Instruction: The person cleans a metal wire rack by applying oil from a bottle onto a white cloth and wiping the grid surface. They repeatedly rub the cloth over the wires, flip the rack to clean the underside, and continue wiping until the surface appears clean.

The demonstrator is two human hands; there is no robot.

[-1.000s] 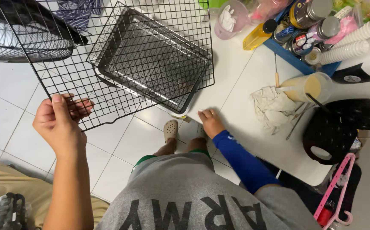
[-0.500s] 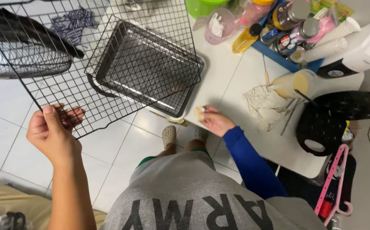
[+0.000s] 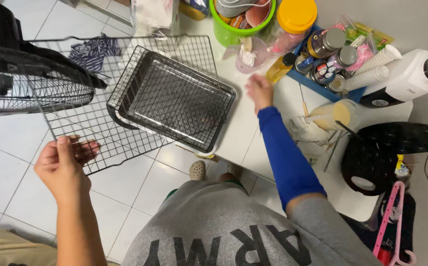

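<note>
Pinching the near corner of the flat black wire grid rack (image 3: 120,106), the left hand (image 3: 63,165) holds it slanting up-right beneath the metal baking tray (image 3: 174,101); the right hand (image 3: 259,91), unclenched, hovers beyond the tray's right edge.

Home kitchen: baking tray (image 3: 174,106), condiment jars (image 3: 330,54)

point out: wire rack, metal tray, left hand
wire rack (image 3: 100,135), head view, on the open mesh near the held edge
metal tray (image 3: 226,106), head view, on its right rim
left hand (image 3: 63,165), head view, on the back of the hand gripping the rack
</note>
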